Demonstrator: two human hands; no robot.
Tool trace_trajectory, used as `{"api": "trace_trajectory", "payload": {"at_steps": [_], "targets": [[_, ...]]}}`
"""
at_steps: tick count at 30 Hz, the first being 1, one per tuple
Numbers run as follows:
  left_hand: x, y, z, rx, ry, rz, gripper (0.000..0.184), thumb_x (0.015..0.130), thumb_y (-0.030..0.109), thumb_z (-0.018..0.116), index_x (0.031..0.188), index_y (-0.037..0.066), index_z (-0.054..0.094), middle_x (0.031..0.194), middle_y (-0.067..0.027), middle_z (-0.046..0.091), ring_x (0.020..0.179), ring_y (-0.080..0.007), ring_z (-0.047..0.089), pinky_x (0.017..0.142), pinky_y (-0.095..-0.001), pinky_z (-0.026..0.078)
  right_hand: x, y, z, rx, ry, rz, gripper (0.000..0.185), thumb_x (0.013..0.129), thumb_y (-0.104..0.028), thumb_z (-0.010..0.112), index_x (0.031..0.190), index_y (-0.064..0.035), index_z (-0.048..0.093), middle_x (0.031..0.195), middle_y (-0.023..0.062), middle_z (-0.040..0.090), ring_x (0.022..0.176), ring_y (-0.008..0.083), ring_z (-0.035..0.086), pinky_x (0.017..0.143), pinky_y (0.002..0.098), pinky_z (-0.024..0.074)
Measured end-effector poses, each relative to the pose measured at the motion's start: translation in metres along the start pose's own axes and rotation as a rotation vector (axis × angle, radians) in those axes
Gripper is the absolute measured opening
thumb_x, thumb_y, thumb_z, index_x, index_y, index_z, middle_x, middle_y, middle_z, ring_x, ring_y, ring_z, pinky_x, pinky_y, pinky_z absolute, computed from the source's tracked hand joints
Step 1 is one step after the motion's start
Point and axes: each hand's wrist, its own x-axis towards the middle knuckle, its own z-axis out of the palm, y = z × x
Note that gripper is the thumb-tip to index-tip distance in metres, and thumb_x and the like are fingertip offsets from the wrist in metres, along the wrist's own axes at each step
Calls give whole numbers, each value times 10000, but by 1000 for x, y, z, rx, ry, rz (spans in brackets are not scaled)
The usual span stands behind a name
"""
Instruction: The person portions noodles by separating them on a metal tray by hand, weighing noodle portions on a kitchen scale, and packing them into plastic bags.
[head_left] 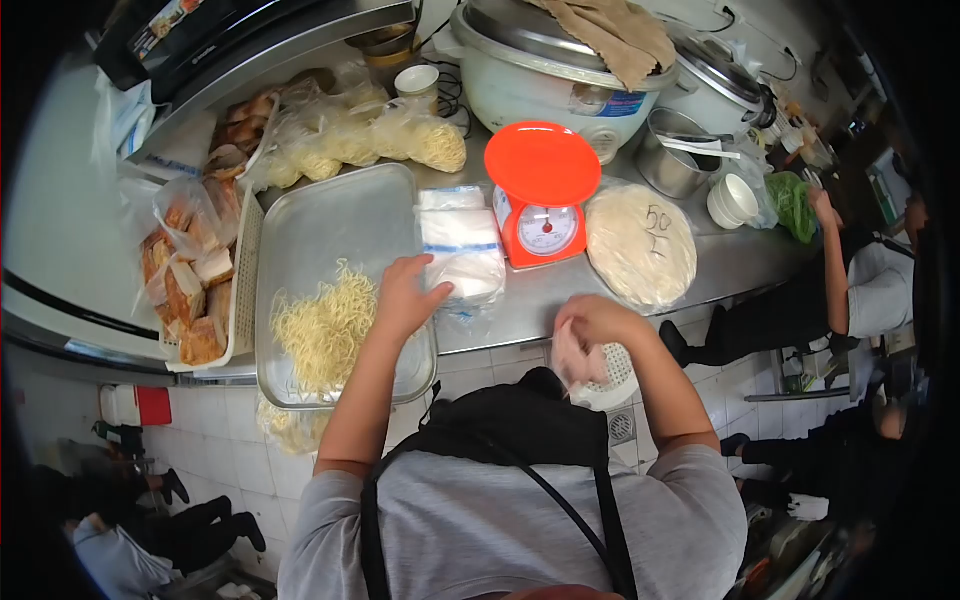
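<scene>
Biggest thing here's a silver rectangular metal tray [320,220], at 9 o'clock from the left hand [405,297], which has its fingers loosely spread. Then there's a red dial scale with a round top plate [543,165], 11 o'clock from the right hand [595,320]. Loose pale-yellow noodles [325,330] sit in the tray, roughly 8 o'clock from the left hand; white-and-blue flat plastic packs [462,235] are between 1 and 2, right by its fingertips. Right hand's pinching a crumpled thin pink sheet [577,365], hanging at 6 o'clock.

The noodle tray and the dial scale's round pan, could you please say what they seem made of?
Noodle tray: probably metal, grey and satiny, judging by its soft sheen. Round pan: smooth orange-red, plastic or painted metal; its even colour leaves that open.
</scene>
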Motion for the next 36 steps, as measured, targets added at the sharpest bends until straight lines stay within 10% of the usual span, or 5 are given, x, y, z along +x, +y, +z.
{"api": "trace_trajectory", "payload": {"at_steps": [5, 10, 13, 19, 36], "targets": [[6, 0, 34, 197, 28, -74, 222, 674, 188, 613, 842, 51, 569, 793, -139, 549, 755, -300, 525, 667, -389, 420, 15, -10, 6, -524, 534, 157, 200, 664, -90, 541, 838, -137, 627, 831, 132, 566, 795, 289, 551, 695, 376, 443], [18, 8, 26, -63, 173, 3, 78, 697, 101, 549, 680, 30, 523, 643, -124, 533, 613, -292, 526, 555, -377, 419, 90, -80, 54, -57, 612, -330, 187, 722, -64, 472, 849, -43, 608, 794, 143, 590, 758, 314, 557, 676, 374, 443], [13, 14, 24, -46, 169, 20, 63, 702, 88, 540, 682, 31, 521, 660, -129, 536, 619, -294, 528, 556, -378, 416, 145, -82, 80, -78, 461, 38, 228, 756, -155, 453, 885, -51, 610, 846, 152, 595, 831, 288, 566, 737, 390, 436], [-10, -8, 35, -44, 119, -27, 48, 692, 76, 549, 675, 41, 521, 646, -127, 535, 603, -302, 529, 547, -384, 415, 132, -93, 54, -467, 92, -39, 400, 745, -387, 451, 950, -79, 604, 991, 141, 582, 902, 262, 561, 819, 372, 385], [1, -15, 36, -135, 121, -22, 50, 707, 69, 551, 731, 37, 521, 677, -127, 551, 631, -300, 542, 562, -375, 430, 126, -85, 64, -484, 523, -75, 97, 678, -128, 514, 687, -61, 583, 673, 131, 594, 634, 270, 595, 569, 381, 466]]}}
